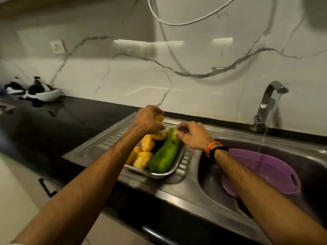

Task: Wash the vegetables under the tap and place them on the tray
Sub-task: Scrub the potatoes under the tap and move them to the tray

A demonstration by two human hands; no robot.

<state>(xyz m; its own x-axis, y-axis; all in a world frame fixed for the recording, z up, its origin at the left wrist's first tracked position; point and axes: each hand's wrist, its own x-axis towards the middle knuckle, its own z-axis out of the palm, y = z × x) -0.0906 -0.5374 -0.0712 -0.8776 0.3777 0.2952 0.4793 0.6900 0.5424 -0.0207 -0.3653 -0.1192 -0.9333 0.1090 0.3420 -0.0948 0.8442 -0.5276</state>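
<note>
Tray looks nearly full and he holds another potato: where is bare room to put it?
The steel tray is crowded: potatoes on its left, green gourd on its right. Bare room is the ribbed drainboard left of it, and the black counter beyond. Left hand holds a potato.

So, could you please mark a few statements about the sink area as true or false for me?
1. Water runs from the chrome tap. True.
2. The long green vegetable lies in the purple plastic strainer. False: it lies in the steel tray.
3. The left hand holds a small yellow vegetable. True.
4. The right hand is under the water stream. False: it is above the tray.
5. The strainer sits in the sink basin. True.
</note>
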